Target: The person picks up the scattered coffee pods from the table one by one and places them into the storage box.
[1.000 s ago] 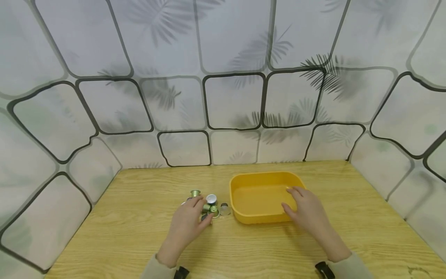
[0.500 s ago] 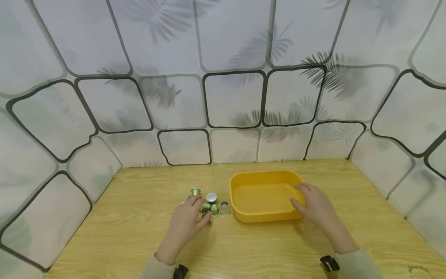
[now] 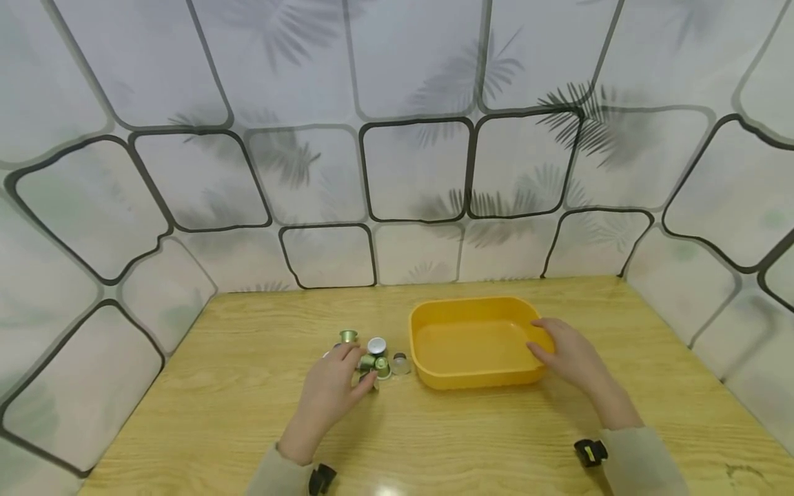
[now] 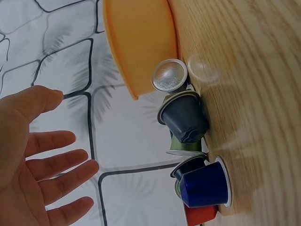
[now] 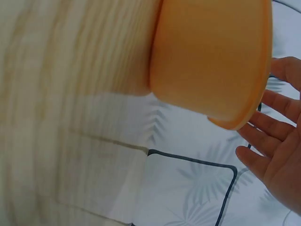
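Yellow plastic marks the tray [image 3: 480, 379], sitting right of the pods [image 3: 367, 363] on the wooden desk [image 3: 236, 406], its long axis running left to right. From where I steer, the relation that counts is the left grip [image 3: 329, 387] to those pods: they lie just under and beyond its fingertips, a little to the right, so I judge it the nearer hand for any pick. Its fingers are spread and relaxed, holding nothing; in the left wrist view I see a gap between them and the pile.

The pods point every way. The blue pod [image 4: 204, 185] looks to stand on its rim, while the dark pod [image 4: 185, 117] leans over, so I'd want each approached along its own axis. A clear cup [image 3: 400, 365] sits between the pile and the tray.

The right grip [image 3: 573, 358] is at the tray's right end, loosely extended, fingertips over the rim without curling round it; whether they touch, I cannot tell.

I can read no brand or label. One green pod [image 3: 382, 369] shows a mark on its end, too small to make out.
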{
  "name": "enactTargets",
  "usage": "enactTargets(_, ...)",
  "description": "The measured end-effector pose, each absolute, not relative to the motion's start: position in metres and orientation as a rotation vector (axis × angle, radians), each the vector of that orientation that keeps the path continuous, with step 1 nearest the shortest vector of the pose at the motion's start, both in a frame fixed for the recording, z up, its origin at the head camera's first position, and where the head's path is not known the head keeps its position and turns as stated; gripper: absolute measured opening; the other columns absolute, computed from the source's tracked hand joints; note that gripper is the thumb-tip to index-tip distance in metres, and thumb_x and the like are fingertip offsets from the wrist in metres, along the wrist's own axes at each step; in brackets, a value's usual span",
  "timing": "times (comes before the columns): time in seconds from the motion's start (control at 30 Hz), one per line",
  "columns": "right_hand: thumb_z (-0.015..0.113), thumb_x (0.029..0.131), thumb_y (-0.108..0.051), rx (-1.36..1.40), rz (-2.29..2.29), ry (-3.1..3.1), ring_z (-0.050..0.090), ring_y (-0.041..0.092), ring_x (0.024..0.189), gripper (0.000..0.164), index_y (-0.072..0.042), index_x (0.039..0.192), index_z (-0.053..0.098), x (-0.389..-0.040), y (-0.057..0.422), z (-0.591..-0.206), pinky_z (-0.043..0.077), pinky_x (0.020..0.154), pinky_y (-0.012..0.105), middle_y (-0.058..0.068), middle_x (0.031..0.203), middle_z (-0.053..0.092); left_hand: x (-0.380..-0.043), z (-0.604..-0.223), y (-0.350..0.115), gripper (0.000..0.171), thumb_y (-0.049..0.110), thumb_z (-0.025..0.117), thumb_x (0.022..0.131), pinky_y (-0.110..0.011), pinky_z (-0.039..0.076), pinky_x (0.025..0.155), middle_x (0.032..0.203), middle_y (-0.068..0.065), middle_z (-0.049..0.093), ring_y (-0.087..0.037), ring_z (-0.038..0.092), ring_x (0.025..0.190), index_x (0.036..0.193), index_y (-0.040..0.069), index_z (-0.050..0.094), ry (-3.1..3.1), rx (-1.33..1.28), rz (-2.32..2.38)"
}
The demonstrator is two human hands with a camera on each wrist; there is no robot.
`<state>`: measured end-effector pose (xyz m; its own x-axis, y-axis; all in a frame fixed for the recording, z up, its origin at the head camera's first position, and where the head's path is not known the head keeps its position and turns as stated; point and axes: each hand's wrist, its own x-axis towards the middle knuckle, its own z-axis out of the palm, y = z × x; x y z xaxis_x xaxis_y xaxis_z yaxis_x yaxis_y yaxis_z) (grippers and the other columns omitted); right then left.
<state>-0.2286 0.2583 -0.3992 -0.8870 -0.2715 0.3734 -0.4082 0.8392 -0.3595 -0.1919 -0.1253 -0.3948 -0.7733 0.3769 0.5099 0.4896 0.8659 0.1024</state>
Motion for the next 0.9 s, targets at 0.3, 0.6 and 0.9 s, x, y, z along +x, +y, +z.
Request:
enactTargets(0.3, 0.062, 0.083, -0.023, 0.620, 0.678, -2.765, 0.041, 0.044, 0.108, 0.045, 0.008, 0.114, 0.051, -0.233, 0.270, -0.408, 0.032, 0.090, 0.054, 0.030, 0.116, 0.047, -0.192, -0.395, -0.125, 0.038, 0.031, 0.069, 0.075, -0.034, 0.050, 0.070, 0.102, -0.012, 0.059, -0.025, 0.058, 0.088, 0.099, 0.002, 0.062, -2.559, -0.641, -0.304)
enactTargets(0.6, 0.058, 0.084, -0.038, 0.629, 0.690, -2.878, 0.028, 0.047, 0.118, 0.064, 0.011, 0.123, 0.043, -0.228, 0.271, -0.409, 0.026, 0.093, 0.057, 0.033, 0.128, 0.034, -0.191, -0.394, -0.125, 0.038, 0.032, 0.068, 0.076, -0.033, 0.050, 0.070, 0.102, -0.013, 0.059, -0.025, 0.058, 0.088, 0.098, 0.002, 0.062, -2.557, -0.640, -0.285)
enactTargets(0.9, 0.057, 0.083, -0.042, 0.643, 0.679, -2.917, 0.021, 0.050, 0.120, 0.073, 0.012, 0.128, 0.035, -0.226, 0.270, -0.408, 0.021, 0.094, 0.060, 0.033, 0.132, 0.026, -0.191, -0.394, -0.126, 0.038, 0.033, 0.066, 0.077, -0.033, 0.051, 0.067, 0.103, -0.012, 0.059, -0.024, 0.058, 0.089, 0.099, 0.003, 0.062, -2.572, -0.619, -0.304)
